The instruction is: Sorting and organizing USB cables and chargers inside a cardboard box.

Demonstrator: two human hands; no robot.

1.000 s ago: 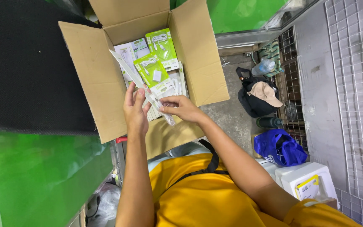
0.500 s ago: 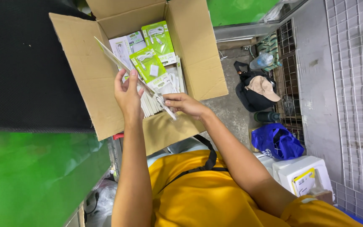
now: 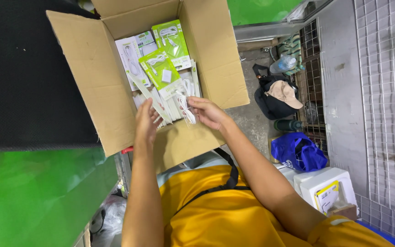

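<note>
Grey concrete floor and a white wire grid panel frame the spot where a person in a yellow shirt works over an open cardboard box. Inside the box, packets stand in rows: green-and-white cable packs toward the far wall, a plain white pack beside them, and thin white packs on edge nearer the person.

At the box's near edge, the left hand is curled around a long flat white pack, which slants up over the other packets, fingers closed on its lower end. To the right of it, still over the box's near edge, the right hand pinches a bundled white cable between thumb and fingertips, the other fingers loosely open.

Judging from this, cable and pack are being brought together or parted. It would go best with the pack held steady by its lower end, and with the cable kept gathered so that its loops do not snag on the packets standing below.

Right of the box, on the floor, lie a black bag with a tan cap, a clear bottle, a blue bag and a white container.
</note>
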